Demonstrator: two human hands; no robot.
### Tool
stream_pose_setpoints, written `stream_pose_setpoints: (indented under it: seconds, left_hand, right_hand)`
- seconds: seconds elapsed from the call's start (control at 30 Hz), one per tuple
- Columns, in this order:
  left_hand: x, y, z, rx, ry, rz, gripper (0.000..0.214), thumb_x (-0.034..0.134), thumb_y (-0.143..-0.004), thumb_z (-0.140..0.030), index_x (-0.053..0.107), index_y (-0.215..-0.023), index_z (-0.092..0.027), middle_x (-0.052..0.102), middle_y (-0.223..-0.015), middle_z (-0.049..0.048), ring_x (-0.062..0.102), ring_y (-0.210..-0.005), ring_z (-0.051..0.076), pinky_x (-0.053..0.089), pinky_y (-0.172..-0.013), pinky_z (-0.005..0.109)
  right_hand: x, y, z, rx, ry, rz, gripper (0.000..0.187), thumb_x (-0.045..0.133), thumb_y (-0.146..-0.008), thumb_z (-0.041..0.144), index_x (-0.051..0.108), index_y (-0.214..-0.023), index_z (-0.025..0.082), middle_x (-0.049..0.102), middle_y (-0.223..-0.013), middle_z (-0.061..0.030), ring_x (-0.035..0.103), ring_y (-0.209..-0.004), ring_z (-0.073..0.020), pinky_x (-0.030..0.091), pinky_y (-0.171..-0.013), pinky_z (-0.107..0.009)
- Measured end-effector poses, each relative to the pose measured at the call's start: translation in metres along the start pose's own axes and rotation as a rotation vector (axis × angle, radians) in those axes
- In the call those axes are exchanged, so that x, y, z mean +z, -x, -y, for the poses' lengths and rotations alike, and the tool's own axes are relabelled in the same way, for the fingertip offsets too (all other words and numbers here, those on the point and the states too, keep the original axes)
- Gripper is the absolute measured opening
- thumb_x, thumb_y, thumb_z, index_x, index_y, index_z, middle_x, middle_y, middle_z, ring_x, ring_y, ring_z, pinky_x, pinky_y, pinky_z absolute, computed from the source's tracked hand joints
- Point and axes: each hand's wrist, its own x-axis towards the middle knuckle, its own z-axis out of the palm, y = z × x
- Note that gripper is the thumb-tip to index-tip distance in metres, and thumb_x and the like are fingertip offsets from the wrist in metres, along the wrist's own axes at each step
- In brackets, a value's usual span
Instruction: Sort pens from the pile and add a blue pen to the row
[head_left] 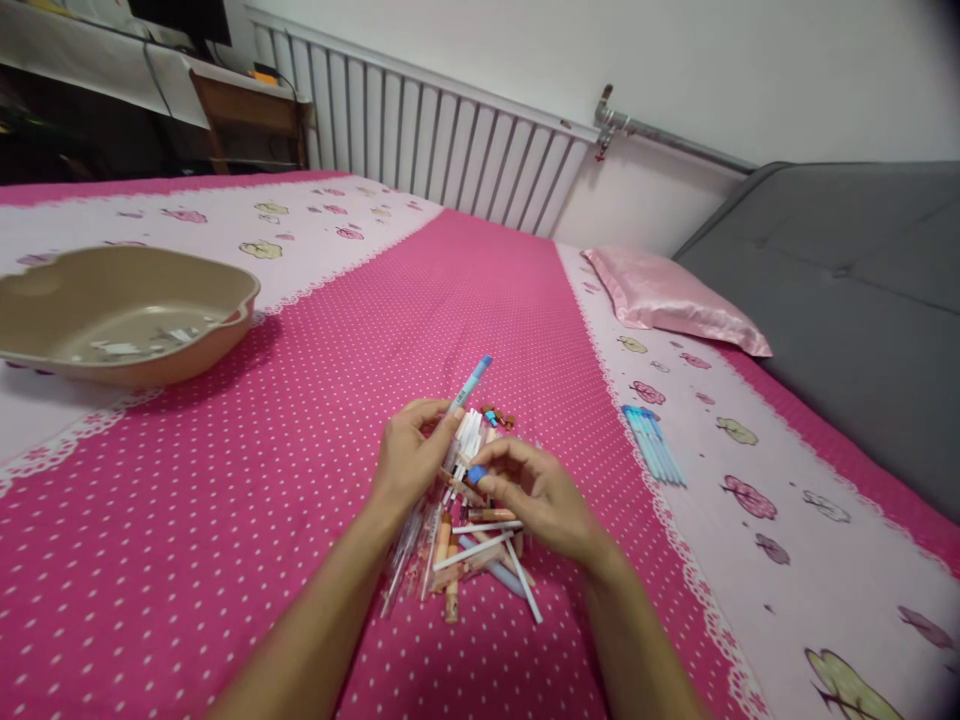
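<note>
Between the thumb and fingers of my left hand [412, 450] is a light blue pen [472, 382], tilted with its darker blue end pointing up and away. My right hand [536, 495] pinches a small blue cap [477, 474] close beside it. Below both hands lies a loose pile of pen parts: white sticks [480, 550], clear tubes [405, 550], and orange-brown barrels [451, 580]. Small brown and blue pieces [499, 418] sit just beyond the pile. My fingers hide the lower part of the pen.
On the right, several light blue pens [654, 445] lie side by side on the bedspread [480, 270]. A beige basin [150, 360] with small white and grey pieces stands at left. Farther off are a pink pillow [675, 298], a grey headboard [847, 270] and a radiator [427, 130].
</note>
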Motion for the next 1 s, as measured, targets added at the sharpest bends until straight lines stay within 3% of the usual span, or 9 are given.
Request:
stream_pose_setpoints:
  seconds: [0.17,0.3,0.47,0.67,1.0]
  left_hand:
    - [-0.001,0.001,-0.005,0.107,-0.108,0.057,0.03,0.055,-0.082,-0.039,0.073,-0.093,-0.018,0.069,-0.088,0.0072,0.061,-0.084,0.019,0.046,-0.077,0.03]
    - [0.001,0.003,-0.008,0.16,-0.201,0.107,0.027,0.054,-0.083,-0.038,0.072,-0.09,-0.019,0.068,-0.089,0.0068,0.061,-0.085,0.019,0.045,-0.079,0.03]
    - [0.003,0.004,-0.009,0.215,-0.281,0.221,0.026,0.053,-0.083,-0.035,0.072,-0.091,-0.019,0.066,-0.095,0.0079,0.06,-0.089,0.02,0.045,-0.08,0.031]
    - [0.004,0.006,-0.008,0.27,-0.317,0.306,0.025,0.051,-0.085,-0.033,0.072,-0.091,-0.021,0.066,-0.098,0.0073,0.059,-0.09,0.019,0.045,-0.08,0.032]
    - [0.005,0.007,-0.007,0.265,-0.316,0.302,0.025,0.052,-0.084,-0.034,0.072,-0.094,-0.022,0.064,-0.1,0.0074,0.059,-0.093,0.02,0.044,-0.082,0.032]
  right_hand:
    - [-0.01,-0.001,-0.001,-0.028,-0.219,-0.279,0.026,0.062,-0.081,0.035,0.065,-0.104,0.024,0.063,-0.096,-0.0033,0.058,-0.08,-0.0139,0.049,-0.07,-0.026]
    - [-0.015,-0.005,-0.003,0.008,-0.417,-0.504,0.024,0.068,-0.075,0.033,0.067,-0.098,0.025,0.062,-0.083,0.0004,0.055,-0.068,-0.0098,0.049,-0.063,-0.022]
    - [-0.021,-0.009,-0.003,-0.035,-0.549,-0.691,0.027,0.075,-0.068,0.03,0.066,-0.092,0.024,0.061,-0.087,0.0018,0.059,-0.078,-0.0095,0.05,-0.075,-0.023]
    - [-0.021,-0.01,-0.006,-0.036,-0.481,-0.8,0.029,0.073,-0.068,0.034,0.064,-0.093,0.024,0.061,-0.094,-0.0007,0.061,-0.088,-0.0144,0.05,-0.082,-0.03]
    - [-0.015,-0.01,-0.004,0.0,-0.465,-0.758,0.026,0.073,-0.067,0.033,0.065,-0.091,0.025,0.061,-0.091,0.001,0.059,-0.081,-0.0116,0.05,-0.071,-0.024]
